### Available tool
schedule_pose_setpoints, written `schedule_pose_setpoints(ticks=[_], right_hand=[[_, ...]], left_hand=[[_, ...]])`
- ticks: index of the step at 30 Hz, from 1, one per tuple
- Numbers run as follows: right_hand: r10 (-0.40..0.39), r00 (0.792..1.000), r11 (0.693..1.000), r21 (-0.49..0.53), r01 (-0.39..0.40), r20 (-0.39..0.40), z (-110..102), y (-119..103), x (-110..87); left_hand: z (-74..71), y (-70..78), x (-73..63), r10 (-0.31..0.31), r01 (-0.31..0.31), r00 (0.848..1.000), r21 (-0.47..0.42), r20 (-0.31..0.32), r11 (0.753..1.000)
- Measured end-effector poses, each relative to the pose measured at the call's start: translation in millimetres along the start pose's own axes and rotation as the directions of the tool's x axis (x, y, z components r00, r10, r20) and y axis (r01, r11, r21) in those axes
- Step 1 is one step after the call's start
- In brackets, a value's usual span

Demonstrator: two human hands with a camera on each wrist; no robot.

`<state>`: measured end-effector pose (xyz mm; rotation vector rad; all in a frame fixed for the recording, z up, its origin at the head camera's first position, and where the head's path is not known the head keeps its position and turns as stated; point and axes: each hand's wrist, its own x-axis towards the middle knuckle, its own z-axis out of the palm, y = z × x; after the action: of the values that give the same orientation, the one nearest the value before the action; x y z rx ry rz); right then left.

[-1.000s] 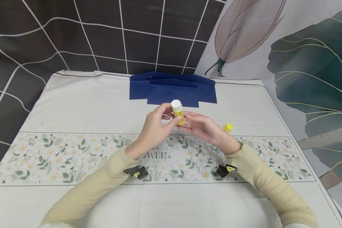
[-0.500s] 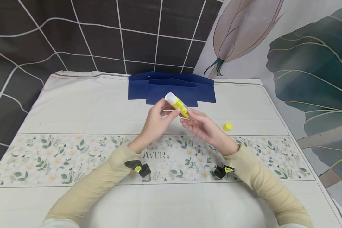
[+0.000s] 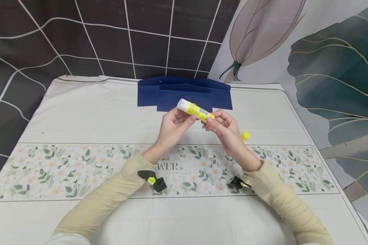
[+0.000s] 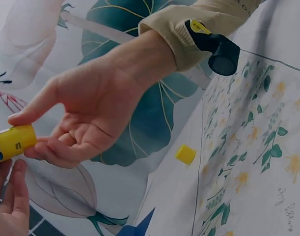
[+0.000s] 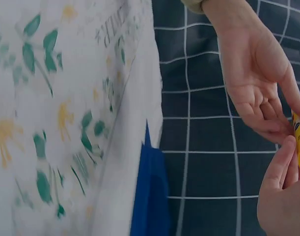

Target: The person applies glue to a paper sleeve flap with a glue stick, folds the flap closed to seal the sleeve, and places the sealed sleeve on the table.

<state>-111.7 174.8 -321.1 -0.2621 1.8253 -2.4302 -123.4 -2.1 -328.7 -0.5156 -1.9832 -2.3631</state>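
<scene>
A yellow glue stick (image 3: 199,111) with a white end is held in the air above the table, tilted with the white end up to the left. My left hand (image 3: 171,131) pinches it near the middle, thumb in front. Its yellow end is pinched by my right hand (image 3: 231,136) between thumb and fingers. In the left wrist view the right thumb lies on the yellow end of the glue stick (image 4: 14,142). Only a yellow edge of it shows in the right wrist view. The yellow cap (image 3: 245,136) lies on the table beyond my right wrist.
Navy blue envelopes (image 3: 184,98) lie overlapping at the table's back edge, behind the hands. A white tablecloth (image 3: 110,115) with a flower-printed band covers the table. Behind it hangs a dark gridded curtain (image 3: 150,51), with a leaf-patterned cloth (image 3: 340,68) at the right.
The glue stick has tipped from nearly upright to slanting, its lower end swinging right. My right hand, loosely beside it before, now grips the yellow end.
</scene>
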Motion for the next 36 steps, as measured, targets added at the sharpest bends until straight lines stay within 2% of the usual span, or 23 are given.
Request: schedule_pose_setpoints(ticks=[4, 8, 12, 14, 16, 17, 18, 20, 22, 24, 30, 34, 36], right_hand=[[-0.021, 1.0, 0.999, -0.034, 0.021, -0.012, 2, -4, -3.8], [0.049, 0.999, 0.998, -0.043, -0.049, -0.002, 2, -7, -5.8], [0.128, 0.991, 0.991, -0.046, -0.126, 0.041, -2, -7, -7.5], [0.1, 0.993, 0.99, -0.107, -0.093, 0.062, -2, -6, -7.9], [0.001, 0.996, 0.977, -0.212, 0.017, 0.085, -2, -5, -8.3], [-0.069, 0.993, 0.953, -0.287, 0.094, 0.096, -2, -5, -8.8], [-0.144, 0.984, 0.917, -0.361, 0.172, 0.103, -1, -4, -9.1], [-0.277, 0.954, 0.824, -0.484, 0.295, 0.11, -1, -4, -9.8], [-0.349, 0.931, 0.754, -0.559, 0.346, 0.107, 0, -6, -10.6], [-0.369, 0.924, 0.723, -0.594, 0.354, 0.103, 0, -7, -10.7], [-0.282, 0.951, 0.72, -0.627, 0.298, 0.127, -1, -7, -12.9], [-0.21, 0.967, 0.737, -0.628, 0.252, 0.141, -1, -3, -13.6], [-0.175, 0.974, 0.765, -0.604, 0.226, 0.144, -1, 0, -12.9]], left_hand=[[4.2, -2.4, 0.0, 0.007, -0.006, 0.999, -0.029, 0.032, 1.0], [4.9, -5.1, 0.1, -0.011, 0.015, 0.997, -0.045, 0.081, 0.999], [4.3, -5.4, -1.4, -0.029, 0.036, 0.993, -0.067, 0.112, 0.997], [4.4, -5.3, -2.1, -0.033, 0.041, 0.993, -0.069, 0.111, 0.997], [4.8, -5.2, -2.6, -0.036, 0.044, 0.994, -0.075, 0.105, 0.996], [5.0, -4.8, -3.0, -0.036, 0.044, 0.994, -0.074, 0.099, 0.996], [5.4, -4.2, -3.3, -0.036, 0.043, 0.995, -0.076, 0.093, 0.996], [6.0, -2.7, -3.8, -0.032, 0.039, 0.996, -0.079, 0.089, 0.996], [6.5, -2.0, -3.8, -0.023, 0.029, 0.996, -0.074, 0.087, 0.997], [6.8, -1.3, -3.9, -0.017, 0.023, 0.996, -0.068, 0.089, 0.997], [4.5, -3.9, -5.2, -0.026, 0.03, 0.995, -0.042, 0.093, 0.999], [0.4, -6.5, -6.4, -0.034, 0.037, 0.994, -0.022, 0.107, 0.999], [-1.7, -7.4, -7.0, -0.044, 0.046, 0.993, -0.014, 0.113, 0.999]])
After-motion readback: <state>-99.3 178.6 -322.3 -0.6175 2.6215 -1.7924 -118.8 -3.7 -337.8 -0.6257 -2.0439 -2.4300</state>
